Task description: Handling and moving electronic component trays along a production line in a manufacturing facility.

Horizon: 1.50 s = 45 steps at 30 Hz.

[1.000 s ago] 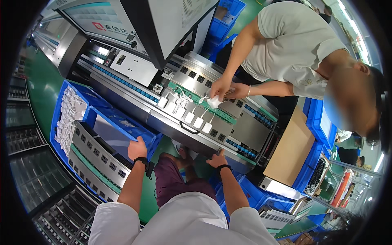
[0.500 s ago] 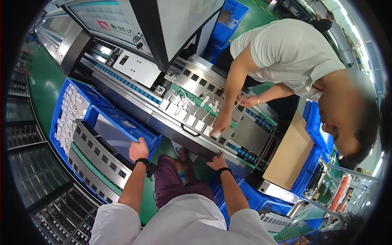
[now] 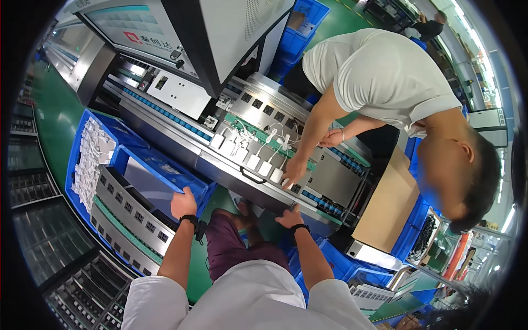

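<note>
Left hand [image 3: 183,203] clasps a blue bin [image 3: 150,167] by its edge; right hand [image 3: 287,217], grip unclear, touches a machine's [image 3: 228,168] front edge.

1. Conveyor frame [image 3: 220,169] was smooth metal, satin sheen.
2. Blue bin [image 3: 155,170] was semi-gloss plastic.
3. White adapters [image 3: 253,161] were smooth plastic.
4. Brown panel [image 3: 385,206] was matt; cardboard or wood, couldn't tell.
5. Floor [image 3: 60,118] was smooth, glossy.
6. Shorts [image 3: 226,242] were matt cloth.

Red logo [image 3: 132,37], dark lettering [image 3: 156,43] — on the monitor [image 3: 118,23].
</note>
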Each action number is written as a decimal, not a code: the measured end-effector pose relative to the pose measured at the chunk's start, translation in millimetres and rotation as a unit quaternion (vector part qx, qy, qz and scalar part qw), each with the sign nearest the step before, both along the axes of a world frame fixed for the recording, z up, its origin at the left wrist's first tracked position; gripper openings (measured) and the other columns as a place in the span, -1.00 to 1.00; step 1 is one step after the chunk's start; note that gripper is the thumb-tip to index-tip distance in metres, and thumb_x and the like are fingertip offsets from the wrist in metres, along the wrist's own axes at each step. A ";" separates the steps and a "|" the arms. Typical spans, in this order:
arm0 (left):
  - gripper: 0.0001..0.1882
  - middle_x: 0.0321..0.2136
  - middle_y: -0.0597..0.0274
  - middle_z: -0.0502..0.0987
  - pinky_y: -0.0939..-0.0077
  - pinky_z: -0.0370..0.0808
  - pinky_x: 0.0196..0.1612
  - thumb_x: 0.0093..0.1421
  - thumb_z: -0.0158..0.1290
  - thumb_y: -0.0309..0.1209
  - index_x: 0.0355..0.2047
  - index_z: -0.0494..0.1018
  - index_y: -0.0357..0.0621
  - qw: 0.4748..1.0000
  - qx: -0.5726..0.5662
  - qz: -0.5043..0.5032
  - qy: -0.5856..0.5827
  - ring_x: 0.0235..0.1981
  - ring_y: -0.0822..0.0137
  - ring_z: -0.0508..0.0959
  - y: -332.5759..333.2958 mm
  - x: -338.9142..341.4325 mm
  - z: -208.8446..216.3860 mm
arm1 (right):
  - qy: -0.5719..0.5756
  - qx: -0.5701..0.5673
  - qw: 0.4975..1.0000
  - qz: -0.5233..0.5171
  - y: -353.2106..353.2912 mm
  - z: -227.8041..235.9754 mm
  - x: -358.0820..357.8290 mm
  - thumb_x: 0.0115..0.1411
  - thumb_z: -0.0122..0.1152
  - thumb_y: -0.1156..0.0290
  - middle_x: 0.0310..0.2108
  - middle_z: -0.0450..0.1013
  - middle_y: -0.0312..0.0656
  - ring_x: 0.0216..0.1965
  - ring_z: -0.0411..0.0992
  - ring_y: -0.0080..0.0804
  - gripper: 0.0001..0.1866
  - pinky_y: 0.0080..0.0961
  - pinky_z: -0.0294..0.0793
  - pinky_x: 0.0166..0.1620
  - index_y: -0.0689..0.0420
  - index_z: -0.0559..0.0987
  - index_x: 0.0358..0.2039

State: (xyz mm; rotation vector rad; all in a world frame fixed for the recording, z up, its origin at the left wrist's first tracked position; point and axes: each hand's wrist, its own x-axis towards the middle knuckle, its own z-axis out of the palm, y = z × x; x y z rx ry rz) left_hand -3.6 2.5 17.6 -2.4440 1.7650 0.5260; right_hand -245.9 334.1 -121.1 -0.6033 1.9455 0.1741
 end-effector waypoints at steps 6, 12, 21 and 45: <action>-0.44 -0.29 -0.24 0.65 -0.09 0.54 -0.08 0.19 -0.11 0.03 -0.26 0.62 -0.23 1.000 0.004 -0.001 -0.010 -0.19 -0.26 0.63 -0.4 -2.5 0.0 | -0.008 0.020 0.999 0.033 0.8 -7.3 -4.8 0.22 0.01 -0.30 0.32 0.31 0.00 0.44 -0.13 0.44 -0.18 -0.05 -0.04 0.48 0.15 0.51 0.20; -0.43 -0.29 -0.24 0.65 -0.11 0.54 -0.09 0.19 -0.12 0.04 -0.27 0.62 -0.24 1.000 -0.007 -0.006 -0.008 -0.20 -0.27 0.63 1.8 -2.6 1.2 | -0.009 0.029 0.999 0.027 -1.1 -9.0 -3.2 0.21 0.00 -0.29 0.36 0.27 -0.01 0.46 -0.21 0.45 -0.18 -0.05 -0.08 0.49 0.14 0.50 0.23; -0.42 -0.29 -0.26 0.64 -0.12 0.54 -0.09 0.20 -0.12 0.04 -0.27 0.62 -0.26 1.000 -0.011 -0.011 -0.017 -0.20 -0.27 0.63 1.3 -0.8 -3.4 | -0.002 0.031 0.999 0.015 -5.7 7.1 -2.4 0.18 0.06 -0.28 0.42 0.07 0.23 0.47 -0.17 0.38 -0.16 -0.10 -0.08 0.49 0.12 0.48 0.26; -0.45 -0.29 -0.25 0.64 -0.11 0.53 -0.09 0.20 -0.11 0.01 -0.27 0.62 -0.24 1.000 -0.006 -0.003 0.003 -0.19 -0.27 0.63 1.5 -2.9 6.1 | 0.015 0.030 0.999 0.010 -11.6 18.7 -1.3 0.11 0.14 -0.28 0.42 -0.24 0.56 0.39 0.06 0.42 -0.15 -0.13 0.10 0.44 0.10 0.50 0.23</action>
